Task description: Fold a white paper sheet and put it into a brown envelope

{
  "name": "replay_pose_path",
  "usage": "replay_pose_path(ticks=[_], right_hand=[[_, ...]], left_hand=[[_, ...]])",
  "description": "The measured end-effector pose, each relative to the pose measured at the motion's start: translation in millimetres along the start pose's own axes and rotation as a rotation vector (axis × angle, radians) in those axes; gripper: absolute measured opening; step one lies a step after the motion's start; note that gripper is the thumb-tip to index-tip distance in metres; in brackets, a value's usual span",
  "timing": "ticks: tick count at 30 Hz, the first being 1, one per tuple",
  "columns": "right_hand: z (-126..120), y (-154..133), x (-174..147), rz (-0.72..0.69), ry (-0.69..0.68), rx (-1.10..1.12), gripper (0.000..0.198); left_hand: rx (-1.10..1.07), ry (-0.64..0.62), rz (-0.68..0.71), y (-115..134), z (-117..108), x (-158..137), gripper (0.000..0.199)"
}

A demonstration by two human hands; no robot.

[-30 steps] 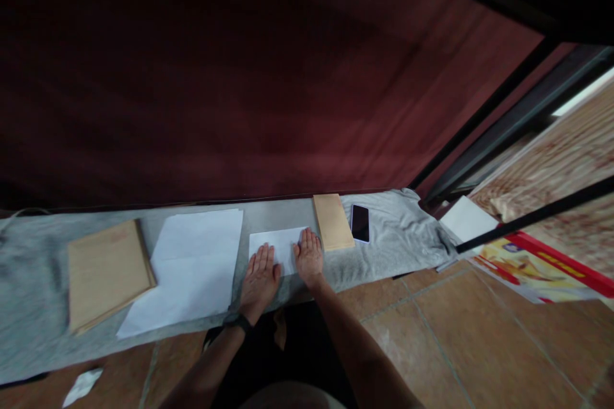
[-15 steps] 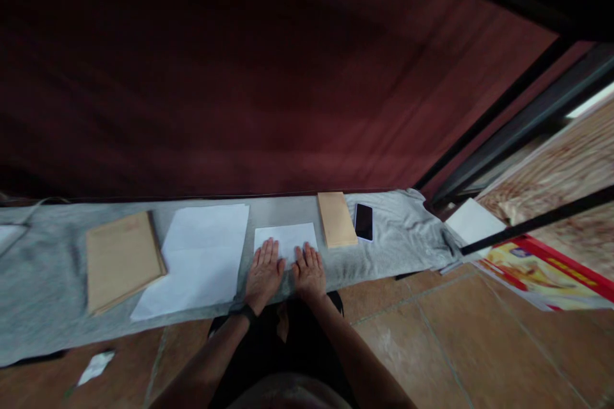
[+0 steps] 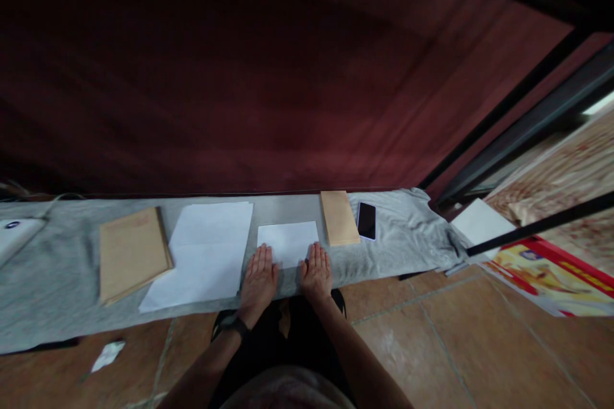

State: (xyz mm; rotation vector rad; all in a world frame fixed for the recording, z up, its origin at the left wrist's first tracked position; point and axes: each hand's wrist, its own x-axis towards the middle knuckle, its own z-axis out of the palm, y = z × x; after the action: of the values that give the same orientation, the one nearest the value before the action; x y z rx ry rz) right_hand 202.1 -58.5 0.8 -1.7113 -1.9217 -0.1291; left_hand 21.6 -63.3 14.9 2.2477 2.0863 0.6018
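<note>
Paper lies flat between two bare hands in the view from the head camera: a small white sheet point(image 3: 288, 239) on a grey cloth point(image 3: 398, 230), just beyond the person's palms. Its longer side appears to run left to right, across the line of the forearms, so neither hand is clearly nearer. The left hand point(image 3: 259, 278), below a dark wristband point(image 3: 236, 326), lays its fingers over the near left corner; the right hand point(image 3: 317, 273) does likewise at the near right corner. Both are spread flat and palm down, with nothing clasped; how hard they press cannot be told. The sheet's far edge is uncovered, its middle bare between the thumbs. To the left lie larger white sheets point(image 3: 206, 255), their left side overlapped by a brown envelope stack point(image 3: 134, 255). To the right, beyond the right fingertips, a narrow tan envelope point(image 3: 339, 217) lies lengthwise from far to near, a dark-screened phone point(image 3: 367, 220) just beside it.
</note>
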Motion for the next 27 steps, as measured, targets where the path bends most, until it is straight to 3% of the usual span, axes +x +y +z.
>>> replay_pose_path(ticks=[3,8,12,20,27], right_hand=[[0.7,-0.9,-0.4,0.011,0.006,0.0,0.058],[0.9,-1.3,-0.9,0.02,-0.016,0.008,0.058],[1.4,-0.9,0.0,0.006,0.002,0.003,0.057],[-8.6,10.7,-7.0,-0.017,-0.025,-0.063,0.059],[-22.6,27.3,-15.7,-0.058,-0.024,-0.131,0.061]], left_hand=[[-0.019,-0.015,0.089,3.0,-4.9,-8.4,0.059],[-0.011,-0.097,0.333,28.1,-6.3,-19.2,0.055],[0.033,-0.051,0.289,31.5,-3.6,-23.7,0.059],[0.053,0.056,0.206,-3.4,-4.6,-40.5,0.069],[0.033,0.066,0.152,-7.8,-5.2,-48.4,0.072]])
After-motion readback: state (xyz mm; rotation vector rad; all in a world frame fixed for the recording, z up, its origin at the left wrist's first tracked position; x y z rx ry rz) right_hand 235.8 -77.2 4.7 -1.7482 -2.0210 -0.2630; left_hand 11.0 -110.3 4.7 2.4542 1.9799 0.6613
